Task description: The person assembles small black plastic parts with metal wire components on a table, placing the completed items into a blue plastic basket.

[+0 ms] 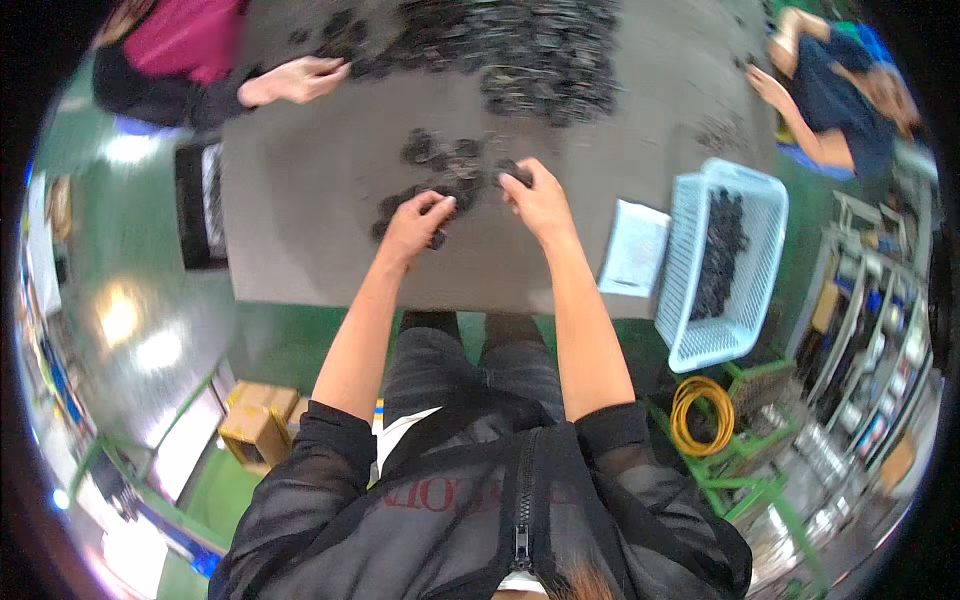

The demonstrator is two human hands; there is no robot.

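My right hand [545, 205] is closed on a small black part [514, 173], pinched between thumb and fingers just above the table. My left hand [412, 228] has its fingers curled together at the near edge of a small loose pile of black parts [460, 165]. What lies between the left fingertips is too blurred and small to make out. Dark pieces show right beside and under that hand. The parts look rounded and chunky, but their exact kind does not show.
A large heap of black parts [550, 60] covers the far middle of the grey table [300, 220]. To the right, a light blue basket [680, 260] holds more, beside a pale sheet [635, 248]. Co-workers' hands rest at the far left [297, 80] and far right [770, 90].
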